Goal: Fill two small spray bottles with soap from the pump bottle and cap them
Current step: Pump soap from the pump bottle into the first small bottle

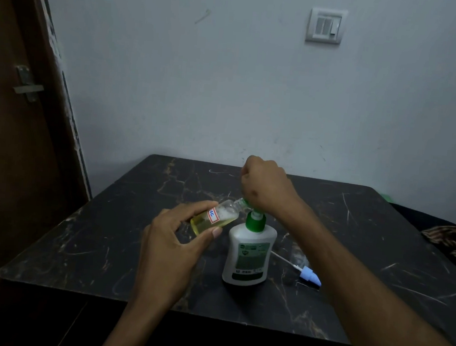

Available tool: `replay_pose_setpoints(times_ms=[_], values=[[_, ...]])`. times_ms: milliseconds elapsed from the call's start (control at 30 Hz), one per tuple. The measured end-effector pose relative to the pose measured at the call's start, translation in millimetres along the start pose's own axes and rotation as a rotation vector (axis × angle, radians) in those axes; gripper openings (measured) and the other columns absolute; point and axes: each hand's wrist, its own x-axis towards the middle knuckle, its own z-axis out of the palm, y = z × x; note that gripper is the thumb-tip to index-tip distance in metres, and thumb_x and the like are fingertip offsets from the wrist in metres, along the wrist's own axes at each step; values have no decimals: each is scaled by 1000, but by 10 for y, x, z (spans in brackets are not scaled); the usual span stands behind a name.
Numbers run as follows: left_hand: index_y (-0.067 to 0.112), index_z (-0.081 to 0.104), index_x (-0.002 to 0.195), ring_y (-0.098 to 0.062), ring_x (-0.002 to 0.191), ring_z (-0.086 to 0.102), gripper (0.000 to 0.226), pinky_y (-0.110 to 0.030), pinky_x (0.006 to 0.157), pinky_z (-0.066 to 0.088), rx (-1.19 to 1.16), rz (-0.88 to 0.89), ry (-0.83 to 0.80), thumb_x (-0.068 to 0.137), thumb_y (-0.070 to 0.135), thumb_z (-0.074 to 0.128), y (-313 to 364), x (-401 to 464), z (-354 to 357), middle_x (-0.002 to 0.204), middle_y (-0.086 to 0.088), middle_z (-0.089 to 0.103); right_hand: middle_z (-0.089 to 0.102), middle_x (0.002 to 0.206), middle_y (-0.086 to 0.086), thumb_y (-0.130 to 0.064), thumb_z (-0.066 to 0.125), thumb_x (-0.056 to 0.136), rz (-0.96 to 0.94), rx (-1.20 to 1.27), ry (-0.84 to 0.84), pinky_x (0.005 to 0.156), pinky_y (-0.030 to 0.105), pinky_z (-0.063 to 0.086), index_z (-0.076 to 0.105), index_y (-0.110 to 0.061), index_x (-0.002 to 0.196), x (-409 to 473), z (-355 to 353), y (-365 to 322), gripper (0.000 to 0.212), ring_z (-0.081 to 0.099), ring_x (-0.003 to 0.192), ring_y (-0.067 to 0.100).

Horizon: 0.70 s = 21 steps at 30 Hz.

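My left hand (171, 239) is nearest, low centre, thumb and fingers curled round the small spray bottle (214, 218). Bottle is tilted, neck pointing up-right, base down-left. It's clear, uncapped, w/ a red-edged sticker reading "1C", and pale yellow soap sits in the lower part w/ some foam above it. Its mouth is right at the green nozzle of the pump bottle (248, 253); can't tell if they actually touch, my right hand hides that bit.

Right hand (264, 185) is above the pump head, fingers curled into a fist, heel of the palm pressing down on the green pump top. Whether the fingers hold anything, can't tell.

Pump bottle is white w/ a green collar and green label, standing upright approx mid-table, just right of the left hand. Behind-right of it, flat on the table, lies a blue spray cap (310, 276) w/ its thin white dip tube pointing toward the pump bottle.

Table (91, 243) is black marble-look w/ gold veins. Pale wall behind has a switch plate (326, 25); brown door (13, 126) at left.
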Motion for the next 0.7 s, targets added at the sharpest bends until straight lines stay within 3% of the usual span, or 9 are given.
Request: replay_pose_setpoints(times_ms=[167,300,367,467,633,700], values=[[39,81,115,0,108,68,42,-6,88,44,2,3,7,81,16,90,2,9,-6,111,31,77,59,98,7,-15,52,95,18,28,-12,72,38,55,58,-11,108,4,25,5,15,57,82,23],[40,81,116,-2,111,70,42,-20,91,47,-28,-33,-18,83,17,90,-8,-14,11,112,29,78,58,98,8,-14,51,94,20,12,-14,71,39,54,58,-11,107,-16,20,2,15,57,83,25],[40,81,117,-3,111,70,42,-15,90,46,-19,-15,-8,83,16,90,4,3,-1,113,28,78,56,97,7,-16,50,95,-5,-18,8,68,36,48,58,-11,107,-5,-25,-5,16,54,82,26],[39,81,117,-2,110,69,43,-3,87,42,2,4,5,82,16,90,14,16,-23,112,29,77,57,99,8,-14,51,95,-5,-16,8,71,38,51,58,-10,109,4,-22,-11,16,55,84,26],[40,81,116,-1,109,70,42,-12,87,45,-17,-24,-10,82,16,89,-5,-20,8,111,29,78,54,93,4,-15,55,94,17,-3,-12,65,35,46,57,-11,109,-24,24,-4,15,54,81,23],[40,81,116,-2,109,70,42,-7,86,44,-16,-12,0,82,16,90,14,-8,6,111,29,78,56,95,5,-16,54,95,0,-16,7,67,35,47,57,-11,109,-9,-5,-11,15,55,82,23]])
